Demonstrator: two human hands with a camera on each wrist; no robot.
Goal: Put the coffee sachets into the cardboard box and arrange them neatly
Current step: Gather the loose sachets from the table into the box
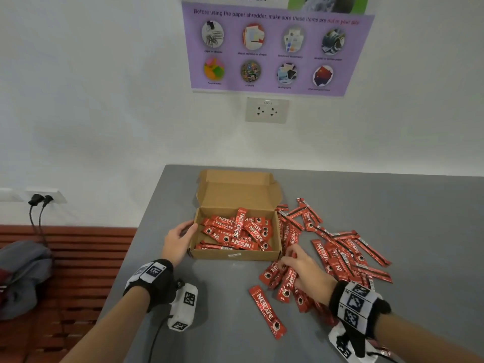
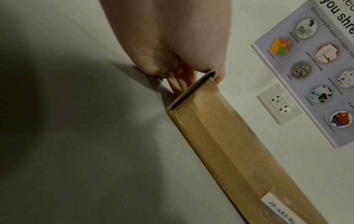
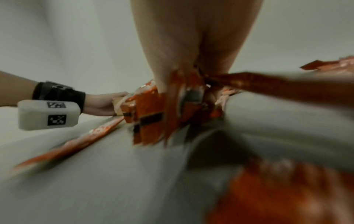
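Nearest, one coffee sachet [image 1: 267, 311] lies alone on the grey table [image 1: 419, 205]. Right hand [image 1: 301, 268] grips a sachet bundle [image 3: 153, 115]. Left hand [image 1: 179, 239] clasps the open cardboard box [image 1: 235, 254], part-filled. Beyond: white wall, socket [image 1: 266, 110], purple poster [image 1: 277, 48].

The head view looks down over the worktop [image 1: 392, 205]; both wrist views sit low and close, sharing the cardboard box [image 2: 220, 136].
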